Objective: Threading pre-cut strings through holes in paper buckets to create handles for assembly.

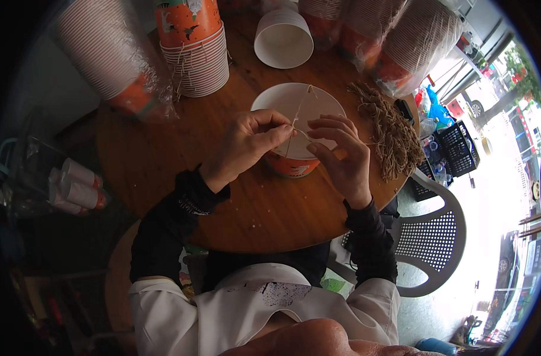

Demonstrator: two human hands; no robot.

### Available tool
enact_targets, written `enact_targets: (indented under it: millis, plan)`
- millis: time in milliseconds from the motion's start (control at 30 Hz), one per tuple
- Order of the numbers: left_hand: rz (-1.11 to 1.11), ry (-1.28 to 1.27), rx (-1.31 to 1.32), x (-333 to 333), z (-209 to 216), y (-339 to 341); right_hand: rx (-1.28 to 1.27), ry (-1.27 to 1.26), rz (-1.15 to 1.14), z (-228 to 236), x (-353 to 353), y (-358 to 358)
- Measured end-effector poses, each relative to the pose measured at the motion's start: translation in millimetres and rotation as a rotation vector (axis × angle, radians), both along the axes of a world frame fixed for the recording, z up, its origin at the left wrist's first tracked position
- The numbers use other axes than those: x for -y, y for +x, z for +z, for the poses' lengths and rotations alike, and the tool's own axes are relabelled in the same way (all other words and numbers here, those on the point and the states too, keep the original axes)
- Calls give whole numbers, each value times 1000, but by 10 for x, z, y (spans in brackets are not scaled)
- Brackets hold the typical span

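An orange paper bucket [295, 168] with a white inside stands upright on the round wooden table [258, 219] in front of me. A thin twine string [300, 107] is fixed near its far rim and comes toward me over the opening. Above the bucket's near left side, my left hand [252, 142] pinches the string between thumb and fingertips. My right hand [344, 151] is curled at the right side of the opening, thumb and forefinger close together, where the string seems to run between them. The exact grip of those fingertips is hard to make out.
A pile of cut twine [392, 130] lies right of the bucket. Stacked orange buckets [196, 62], plastic-wrapped stacks [104, 53] and a tilted white bucket [283, 38] line the far side. A grey plastic chair [430, 237] and black crates [457, 148] stand to the right.
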State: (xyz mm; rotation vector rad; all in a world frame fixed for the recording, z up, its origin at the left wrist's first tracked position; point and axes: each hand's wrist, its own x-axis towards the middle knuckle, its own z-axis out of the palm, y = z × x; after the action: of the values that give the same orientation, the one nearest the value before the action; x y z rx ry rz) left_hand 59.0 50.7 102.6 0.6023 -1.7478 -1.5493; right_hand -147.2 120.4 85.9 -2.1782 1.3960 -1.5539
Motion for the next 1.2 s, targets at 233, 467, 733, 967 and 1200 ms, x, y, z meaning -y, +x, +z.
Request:
enact_targets:
  millis: [233, 467, 733, 967, 1200]
  plan:
    - [0, 13, 17, -14, -19, -6, 70, -45, -7, -54, -11, 91]
    - [21, -109, 94, -55, -16, -58, 426, -25, 45, 31, -26, 211]
    - [79, -195, 110, 33, -81, 75, 22, -185, -186, 259, -30, 28]
    - [99, -115, -21, -31, 56, 36, -287, -87, 101, 469, -51, 144]
    - [-15, 124, -42, -28, 59, 64, -33, -112, 104, 339, 225, 255]
